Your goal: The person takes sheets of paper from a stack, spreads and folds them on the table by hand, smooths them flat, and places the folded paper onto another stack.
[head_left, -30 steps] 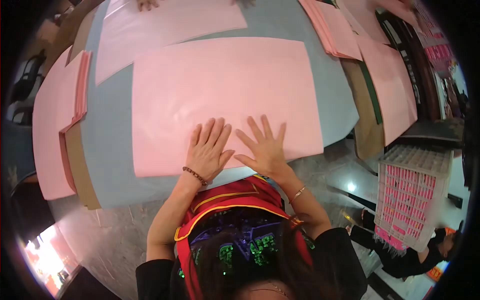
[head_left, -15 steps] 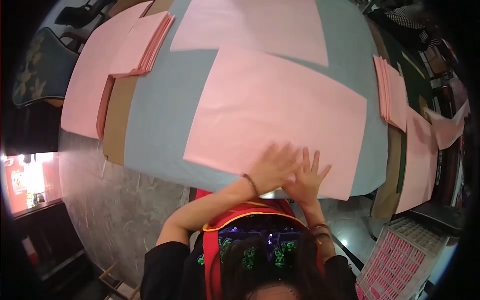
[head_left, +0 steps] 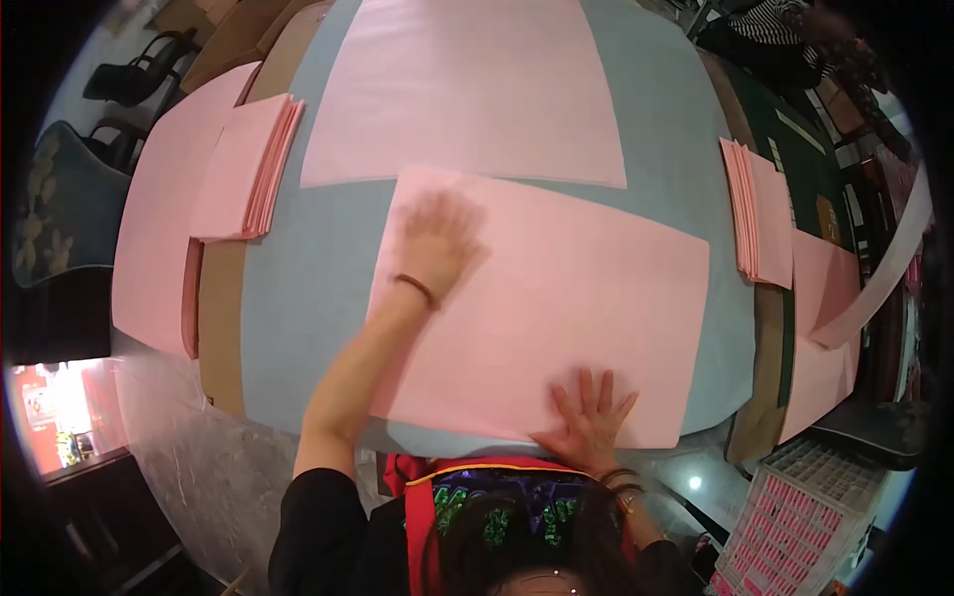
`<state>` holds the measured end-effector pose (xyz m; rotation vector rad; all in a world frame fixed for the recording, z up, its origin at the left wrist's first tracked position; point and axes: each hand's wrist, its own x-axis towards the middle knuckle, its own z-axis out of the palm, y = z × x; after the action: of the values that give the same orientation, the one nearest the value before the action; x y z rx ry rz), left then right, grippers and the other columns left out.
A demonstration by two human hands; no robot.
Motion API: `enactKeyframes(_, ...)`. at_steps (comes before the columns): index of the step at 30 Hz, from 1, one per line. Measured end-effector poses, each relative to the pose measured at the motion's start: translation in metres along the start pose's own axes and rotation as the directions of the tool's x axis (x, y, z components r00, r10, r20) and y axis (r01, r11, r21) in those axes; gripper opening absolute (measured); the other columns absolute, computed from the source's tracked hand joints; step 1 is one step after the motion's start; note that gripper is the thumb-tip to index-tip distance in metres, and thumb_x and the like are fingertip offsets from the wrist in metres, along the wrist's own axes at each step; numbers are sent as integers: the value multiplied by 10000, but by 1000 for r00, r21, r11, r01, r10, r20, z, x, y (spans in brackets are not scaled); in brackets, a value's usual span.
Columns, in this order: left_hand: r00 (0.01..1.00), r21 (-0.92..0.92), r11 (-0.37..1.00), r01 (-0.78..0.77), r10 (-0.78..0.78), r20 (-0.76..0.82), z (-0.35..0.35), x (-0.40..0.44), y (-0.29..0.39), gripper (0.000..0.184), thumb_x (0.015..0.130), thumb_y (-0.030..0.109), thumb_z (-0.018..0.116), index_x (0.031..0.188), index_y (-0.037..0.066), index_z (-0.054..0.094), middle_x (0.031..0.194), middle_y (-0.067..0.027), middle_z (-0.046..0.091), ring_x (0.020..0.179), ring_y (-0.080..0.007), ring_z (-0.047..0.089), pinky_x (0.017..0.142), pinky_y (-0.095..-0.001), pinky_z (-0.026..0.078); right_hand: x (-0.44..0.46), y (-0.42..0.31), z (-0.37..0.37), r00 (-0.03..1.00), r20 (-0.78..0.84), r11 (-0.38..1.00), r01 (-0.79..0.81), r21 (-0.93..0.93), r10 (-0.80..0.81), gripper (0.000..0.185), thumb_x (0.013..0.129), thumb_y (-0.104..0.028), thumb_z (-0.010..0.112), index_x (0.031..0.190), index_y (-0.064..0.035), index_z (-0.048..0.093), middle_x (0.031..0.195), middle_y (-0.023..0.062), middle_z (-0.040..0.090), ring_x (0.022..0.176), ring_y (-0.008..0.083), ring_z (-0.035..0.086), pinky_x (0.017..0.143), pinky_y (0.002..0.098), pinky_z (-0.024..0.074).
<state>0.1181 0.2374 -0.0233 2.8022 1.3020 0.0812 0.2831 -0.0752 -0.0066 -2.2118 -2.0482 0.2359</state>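
1. One pink sheet point(head_left: 547, 298) lies flat on the grey-blue table cover point(head_left: 283, 298), its far-left corner lapping the far sheet point(head_left: 462, 89).
2. Left hand point(head_left: 440, 243): over the far-left area; fingers extended, motion-blurred, gripping nothing visible.
3. Right hand point(head_left: 591, 422): at the near edge, right side; fingers spread wide, nothing pinched.
4. Handling: probably light, thin, limp; liable to slide or crease.
5. Hold: two corners of one edge; a single corner would likely sag.

Green letter-like marks point(head_left: 453, 512) on the dark shirt point(head_left: 318, 521), nothing legible.
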Motion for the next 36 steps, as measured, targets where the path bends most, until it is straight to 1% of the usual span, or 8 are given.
enactKeyframes(2,935,78,935,345,-334,-120,-18,-1,-30,555,924,456,468,1423,225,386,1510,-134,282,1403,-353,187,1113,-543,142,2,-4,-11,995,86,996,-61,61,56,731,725,-703,597,1309,-265,545,1541,103,215,1436,388,57,982,771,-54)
enactKeyframes(3,936,76,937,341,-331,-118,-15,-2,-37,555,924,456,468,1423,225,386,1510,-134,282,1403,-353,187,1113,-543,142,5,-4,-12,994,87,996,-66,60,61,731,725,-703,597,1309,-265,545,1541,103,215,1436,388,57,982,771,-54)
enactKeyframes(5,996,-85,993,-80,76,-49,-6,-10,-44,582,916,498,459,1424,228,376,1508,-133,279,1409,-349,176,1116,-562,101,6,-4,-12,994,97,996,-58,62,52,725,735,-696,595,1307,-253,548,1543,100,210,1435,390,57,981,767,-68)
enactKeyframes(15,990,-61,998,-32,23,-142,-4,-9,-44,584,912,477,485,1416,194,402,1498,-163,291,1389,-382,215,1102,-576,115,18,16,-37,953,303,993,-42,110,7,653,785,-587,616,1311,-209,529,1503,132,288,1413,398,168,1000,761,-7)
enactKeyframes(21,992,-161,986,-41,21,-127,-25,-7,-46,489,902,381,532,1328,145,480,1420,-182,390,1334,-375,319,1069,-590,189,186,73,-37,939,-249,970,241,-22,-239,405,840,-127,614,1237,-65,562,1398,159,433,1322,387,358,1078,549,259)
enactKeyframes(25,924,-161,986,-34,-30,-380,-22,10,-118,496,827,206,622,1291,83,497,1322,-135,512,1259,-313,437,1037,-494,311,293,86,-52,903,-215,927,372,-48,-373,416,839,-157,626,1238,-61,553,1398,129,439,1316,351,372,1072,542,279)
enactKeyframes(33,948,175,970,-167,207,-243,-49,18,-207,498,776,207,707,1235,110,539,1266,-80,562,1211,-228,507,969,-375,428,356,110,-62,810,-124,817,556,-151,-573,434,822,-229,667,1211,-67,565,1317,93,526,1256,291,455,1071,469,337)
enactKeyframes(36,946,87,970,-226,240,-220,-44,29,-207,439,785,202,700,1190,122,554,1188,-47,613,1119,-217,576,914,-358,461,360,113,-56,829,-111,834,552,5,-548,360,831,-216,667,1150,-64,595,1248,79,573,1183,294,517,1032,426,394)
